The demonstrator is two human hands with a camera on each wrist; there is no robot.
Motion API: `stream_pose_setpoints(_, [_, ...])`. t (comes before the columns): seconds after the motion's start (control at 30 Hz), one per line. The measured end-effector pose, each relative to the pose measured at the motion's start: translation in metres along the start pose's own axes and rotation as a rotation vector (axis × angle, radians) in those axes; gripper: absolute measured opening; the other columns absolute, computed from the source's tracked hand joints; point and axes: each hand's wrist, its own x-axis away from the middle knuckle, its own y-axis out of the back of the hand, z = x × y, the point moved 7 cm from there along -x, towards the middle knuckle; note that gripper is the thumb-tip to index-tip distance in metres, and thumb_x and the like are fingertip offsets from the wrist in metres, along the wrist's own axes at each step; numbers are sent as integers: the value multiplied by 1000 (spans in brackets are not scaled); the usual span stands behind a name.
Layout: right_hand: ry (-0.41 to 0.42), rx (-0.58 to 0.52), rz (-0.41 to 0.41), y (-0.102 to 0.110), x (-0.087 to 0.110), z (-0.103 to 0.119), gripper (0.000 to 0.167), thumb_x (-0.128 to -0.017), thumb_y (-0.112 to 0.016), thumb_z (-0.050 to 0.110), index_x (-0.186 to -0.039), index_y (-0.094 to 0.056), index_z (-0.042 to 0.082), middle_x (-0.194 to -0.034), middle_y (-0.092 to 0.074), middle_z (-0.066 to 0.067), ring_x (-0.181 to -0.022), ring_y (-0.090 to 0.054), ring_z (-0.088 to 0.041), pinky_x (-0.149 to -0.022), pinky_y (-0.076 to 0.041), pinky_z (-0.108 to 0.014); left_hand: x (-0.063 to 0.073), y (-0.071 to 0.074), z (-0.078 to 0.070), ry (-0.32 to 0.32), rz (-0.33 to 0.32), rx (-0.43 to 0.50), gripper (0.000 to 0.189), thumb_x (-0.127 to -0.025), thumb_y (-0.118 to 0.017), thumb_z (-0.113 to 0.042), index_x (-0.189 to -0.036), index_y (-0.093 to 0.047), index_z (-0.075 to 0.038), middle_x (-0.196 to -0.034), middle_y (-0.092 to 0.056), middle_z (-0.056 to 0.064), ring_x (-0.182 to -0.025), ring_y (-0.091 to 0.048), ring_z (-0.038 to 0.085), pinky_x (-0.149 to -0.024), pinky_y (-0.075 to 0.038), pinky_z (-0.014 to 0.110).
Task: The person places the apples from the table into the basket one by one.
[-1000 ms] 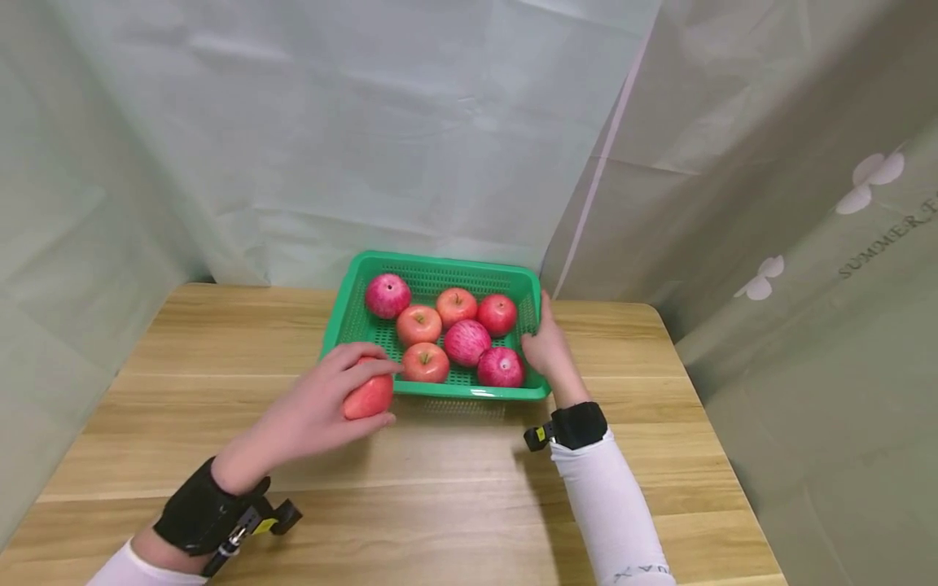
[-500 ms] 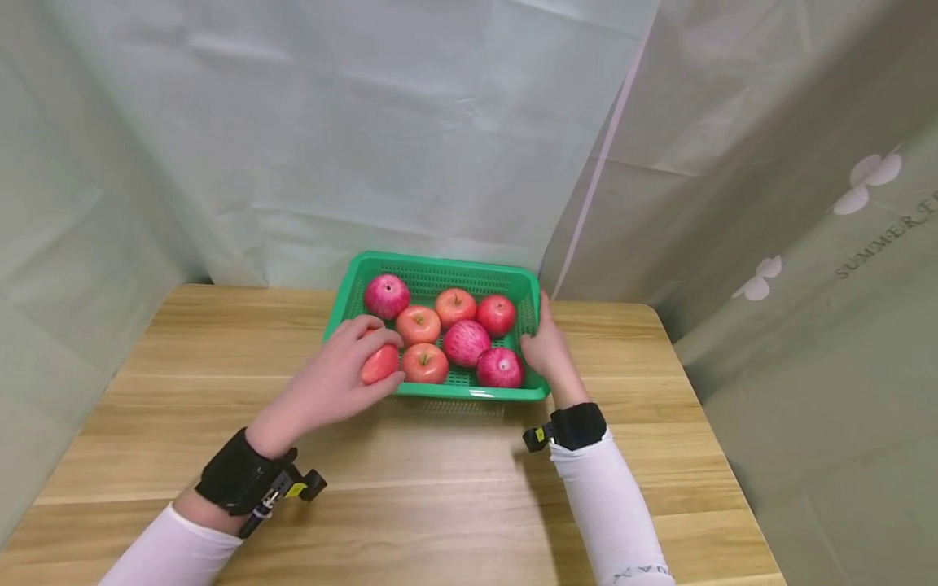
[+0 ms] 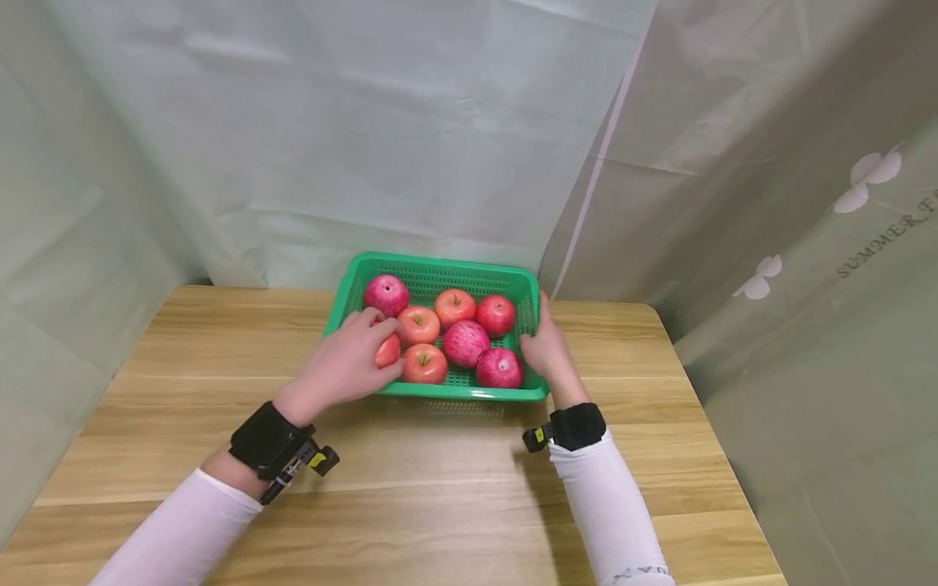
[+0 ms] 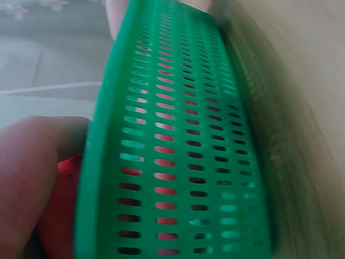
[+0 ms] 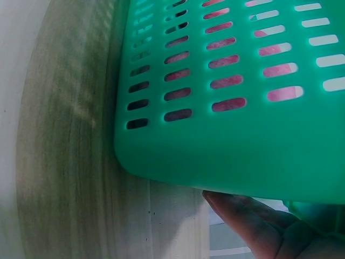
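Observation:
A green slotted plastic basket [image 3: 454,393] stands on the wooden table, holding several red and pink apples. At its front left corner my left hand [image 3: 344,362] grips a red apple [image 3: 387,352], fingers curled over it and thumb at the near side. That apple is inside the rim, beside an orange-red apple [image 3: 424,364]; its underside is hidden. In the left wrist view the thumb [image 4: 32,162] shows just past the basket's rim. My right hand [image 3: 545,346] holds the basket's right end, thumb over the rim and fingers along the outer wall.
The wooden table [image 3: 454,488] extends in front of the basket and to both sides. Pale curtain sheets [image 3: 410,146] hang close behind the table's back edge, and a printed curtain [image 3: 806,325] hangs on the right.
My left hand has carried the red apple from outside the basket's front left corner, up and rightward, into the basket. The right hand and basket stay in place.

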Motion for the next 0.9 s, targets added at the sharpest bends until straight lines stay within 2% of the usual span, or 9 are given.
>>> stream_pose_setpoints(0.1, [2, -3, -6, 0, 0, 0, 91, -102, -56, 8, -174, -2, 21, -161, -44, -27, -131, -57, -45, -93, -53, -57, -3, -7, 4, 15, 32, -1, 32, -90, -78, -33, -112, -71, -11, -101, -55, 10, -91, -53, 31, -67, -50, 40])
stream_pose_setpoints(0.23, [6, 0, -5, 0, -1, -1, 90, -103, -56, 8, -174, -2, 20, -162, -43, -26, -134, -55, -44, -95, -52, -57, -5, -17, 10, 41, 89, -4, 20, -93, -72, -30, -104, -68, -14, -99, -53, 10, -90, -50, 31, -63, -45, 37])
stream_pose_setpoints(0.37, [12, 0, -4, 0, -1, -1, 90, -103, -55, 8, -174, -2, 20, -162, -44, -27, -134, -55, -44, -96, -52, -57, -7, -26, 13, 48, 161, -14, 17, -94, -68, -28, -104, -67, -14, -100, -51, 9, -92, -48, 31, -63, -42, 37])
stream_pose_setpoints(0.73, [16, -8, -2, 0, -1, 0, 90, -103, -56, 8, -174, -2, 20, -161, -45, -27, -133, -56, -44, -95, -52, -57, -10, -39, 18, 56, 314, 46, 32, -94, -63, -20, -123, -61, -6, -111, -52, 11, -100, -49, 31, -81, -48, 47])
stream_pose_setpoints(0.9, [16, -6, -10, 0, -1, 0, 91, -101, -56, 8, -174, -2, 19, -159, -47, -28, -131, -57, -44, -95, -52, -57, -12, -42, 19, 49, 354, 84, 37, -93, -62, -17, -127, -59, -3, -116, -53, 14, -103, -49, 33, -88, -49, 50])
